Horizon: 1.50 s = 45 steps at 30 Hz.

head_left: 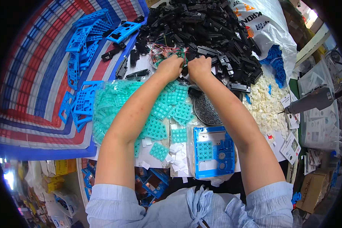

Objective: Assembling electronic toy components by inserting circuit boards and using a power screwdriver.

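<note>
Both arms reach forward to the far middle of the table. My left hand [171, 67] is closed at the near edge of a clump of green circuit boards with thin coloured wires [162, 54]; its fingertips are hidden. Close beside it, my right hand [200, 68] is curled shut at the foot of a heap of black plastic parts [201, 22]; what it grips, if anything, does not show. Nearer me lies a blue plastic casing [213, 152], with a turquoise rubber keypad [205, 151] set in its left half.
Turquoise keypads [116, 97] pile up at left, beside a striped sheet [45, 125] bearing blue frames [85, 98]. A round dish of dark grains [207, 110] sits mid-table. Cream pieces [269, 100] and a grey electric screwdriver [311, 102] are at right. White paper slips [178, 157] lie near me.
</note>
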### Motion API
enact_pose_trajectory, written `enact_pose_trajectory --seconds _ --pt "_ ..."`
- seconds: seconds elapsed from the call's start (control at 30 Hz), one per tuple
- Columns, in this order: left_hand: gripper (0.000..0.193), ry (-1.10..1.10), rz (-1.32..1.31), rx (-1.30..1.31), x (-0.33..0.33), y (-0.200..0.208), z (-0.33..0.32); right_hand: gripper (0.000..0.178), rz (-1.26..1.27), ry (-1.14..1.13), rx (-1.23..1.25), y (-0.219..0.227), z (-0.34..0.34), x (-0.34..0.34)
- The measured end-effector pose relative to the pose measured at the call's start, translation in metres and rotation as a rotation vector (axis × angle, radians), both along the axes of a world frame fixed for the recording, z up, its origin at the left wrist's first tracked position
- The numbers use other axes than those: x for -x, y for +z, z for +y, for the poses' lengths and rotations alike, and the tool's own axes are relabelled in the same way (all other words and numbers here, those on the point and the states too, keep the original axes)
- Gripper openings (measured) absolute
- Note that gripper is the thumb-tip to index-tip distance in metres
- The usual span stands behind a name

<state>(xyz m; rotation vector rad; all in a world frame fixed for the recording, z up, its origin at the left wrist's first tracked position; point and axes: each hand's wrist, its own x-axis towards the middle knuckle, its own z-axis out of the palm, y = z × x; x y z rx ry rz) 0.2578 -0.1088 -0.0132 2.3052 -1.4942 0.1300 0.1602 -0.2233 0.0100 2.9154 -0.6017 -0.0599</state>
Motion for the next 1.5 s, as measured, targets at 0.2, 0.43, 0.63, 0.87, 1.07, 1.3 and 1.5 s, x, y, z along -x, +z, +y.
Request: enact_pose_trajectory --seconds 0.2,0.43,0.63,0.87,1.07,1.3,1.5 --pt "0.030 0.153 -0.040 -0.087 -0.012 0.025 0.025 0.031 -0.120 -0.068 -0.270 0.033 -0.016 0.019" --pt "0.045 0.038 -0.012 -0.141 -0.043 0.015 0.030 0.040 -0.424 0.540 -0.601 0.064 0.040 0.063" --pt "0.030 -0.132 0.019 -0.019 -0.042 0.027 0.027 0.028 -0.492 0.464 -0.484 0.034 0.047 0.088" --pt "0.023 -0.128 0.130 -0.097 -0.040 0.028 0.029 0.017 -0.537 0.236 -0.383 0.031 0.006 0.124" --pt "0.025 -0.060 0.003 -0.315 -0.003 0.053 0.021 0.018 -0.640 0.374 -0.606 0.061 0.032 0.250" --pt "0.022 -0.438 0.055 -0.118 0.056 0.058 0.050 0.017 -0.642 -0.210 -0.766 0.057 0.074 0.449" --pt "0.025 -0.367 0.007 -0.518 0.048 0.103 0.079 0.013 -0.871 -1.047 -0.755 -0.016 0.164 0.664"
